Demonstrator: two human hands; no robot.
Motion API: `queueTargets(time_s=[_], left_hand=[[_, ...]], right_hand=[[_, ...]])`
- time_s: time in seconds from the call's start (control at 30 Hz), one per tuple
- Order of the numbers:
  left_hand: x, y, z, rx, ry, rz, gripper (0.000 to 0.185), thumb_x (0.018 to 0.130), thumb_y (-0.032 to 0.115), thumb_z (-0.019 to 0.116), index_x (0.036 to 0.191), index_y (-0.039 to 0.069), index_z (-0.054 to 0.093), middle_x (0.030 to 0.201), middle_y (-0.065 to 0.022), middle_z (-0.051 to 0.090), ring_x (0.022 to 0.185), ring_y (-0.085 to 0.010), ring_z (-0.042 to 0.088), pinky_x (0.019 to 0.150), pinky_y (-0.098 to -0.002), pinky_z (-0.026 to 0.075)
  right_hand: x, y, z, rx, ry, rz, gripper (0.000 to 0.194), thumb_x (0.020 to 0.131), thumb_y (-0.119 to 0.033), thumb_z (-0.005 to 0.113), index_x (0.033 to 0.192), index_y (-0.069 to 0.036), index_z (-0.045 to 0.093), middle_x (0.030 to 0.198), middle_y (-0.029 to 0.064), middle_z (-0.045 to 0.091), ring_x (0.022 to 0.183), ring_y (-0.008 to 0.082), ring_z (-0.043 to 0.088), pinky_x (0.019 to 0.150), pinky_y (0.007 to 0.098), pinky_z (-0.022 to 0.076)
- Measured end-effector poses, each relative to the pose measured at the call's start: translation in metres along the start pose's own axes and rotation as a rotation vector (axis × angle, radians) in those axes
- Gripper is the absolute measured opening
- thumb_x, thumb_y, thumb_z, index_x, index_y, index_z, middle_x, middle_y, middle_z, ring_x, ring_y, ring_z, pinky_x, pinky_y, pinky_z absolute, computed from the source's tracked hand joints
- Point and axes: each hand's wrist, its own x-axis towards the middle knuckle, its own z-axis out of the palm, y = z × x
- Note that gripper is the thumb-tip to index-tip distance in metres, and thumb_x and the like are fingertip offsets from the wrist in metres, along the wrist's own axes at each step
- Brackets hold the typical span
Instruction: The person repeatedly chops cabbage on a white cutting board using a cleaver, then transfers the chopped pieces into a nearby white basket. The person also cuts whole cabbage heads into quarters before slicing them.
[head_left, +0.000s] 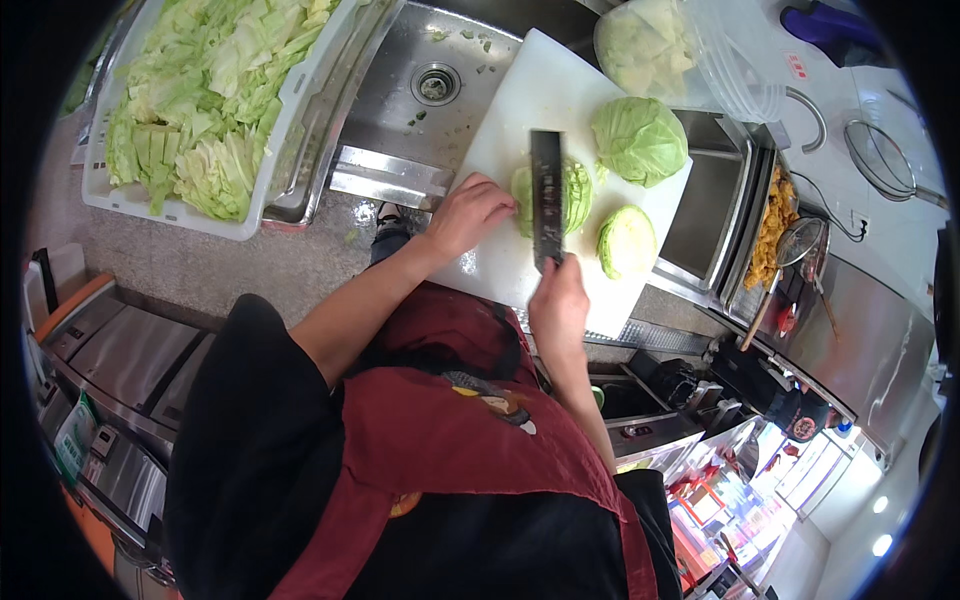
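Note:
On a white cutting board lies a sliced cabbage piece, its cuts showing right of the blade. My right hand grips the handle of a dark-bladed cleaver. The blade is over the cabbage and slightly blurred; it hides the middle of the piece. Curled fingertips of my left hand rest against the left side of the same piece. Right of the blade, a cut cabbage half shows its pale cut face. A rounder cabbage sits above it near the board's right edge.
The board spans a steel sink with a drain. To the left stands a white plastic basket heaped with cut leaves. A clear plastic container of cabbage pieces is at the back. Rightward are a steel basin, fried food and wire strainers.

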Motion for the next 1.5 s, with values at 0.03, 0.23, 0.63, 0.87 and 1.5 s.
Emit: queueTargets(time_s=[0.03,0.23,0.63,0.87,1.5], left_hand=[[0.0,0.0,-0.001,0.003,-0.008,-0.008,0.01,0.083,0.009,0.075,0.092,0.005,0.071,0.088,-0.0081,0.069,0.094,-0.0277,0.063,0.081,-0.0384,0.053],[-0.001,-0.002,0.0,0.047,0.033,0.083,0.009,0.082,0.007,0.074,0.091,0.004,0.07,0.088,-0.0086,0.069,0.093,-0.0285,0.063,0.08,-0.0391,0.053],[0.041,0.027,-0.034,0.433,-0.487,0.217,0.063,0.075,0.016,0.08,0.133,0.021,0.056,0.142,-0.0074,0.051,0.132,-0.0297,0.046,0.11,-0.0481,0.037],[0.152,0.033,0.057,0.811,-1.211,1.132,0.12,0.051,0.035,0.094,0.154,0.037,0.031,0.16,-0.0206,0.03,0.147,-0.0394,0.029,0.121,-0.058,0.019],[0.106,0.119,-0.175,0.028,-0.326,-0.001,0.104,0.056,0.029,0.092,0.145,0.01,0.041,0.135,-0.0182,0.048,0.127,-0.0352,0.049,0.108,-0.046,0.04]], right_hand=[[0.0,0.0,0.001,-0.005,-0.075,0.022,0.015,0.099,-0.009,0.056,0.098,0.004,0.051,0.084,0.0291,0.062,0.074,0.0511,0.062,0.063,0.0557,0.0499],[-0.008,0.003,-0.001,-0.032,-0.022,-0.033,0.014,0.102,-0.015,0.049,0.1,-0.001,0.049,0.089,0.0257,0.062,0.07,0.0491,0.062,0.058,0.0568,0.0511],[-0.041,0.035,-0.042,0.212,0.149,0.064,0.015,0.099,-0.012,0.057,0.105,0.002,0.057,0.088,0.0262,0.064,0.076,0.0495,0.063,0.064,0.0508,0.0522],[-0.075,0.082,-0.062,0.725,0.417,0.644,0.023,0.104,-0.019,0.057,0.107,0.004,0.06,0.072,0.0059,0.059,0.058,0.0108,0.045,0.051,0.0299,0.0407],[-0.018,0.092,-0.064,0.814,0.153,0.392,0.021,0.105,-0.017,0.05,0.115,0.002,0.055,0.075,0.0067,0.059,0.037,0.0108,0.046,0.031,0.0267,0.0371]])
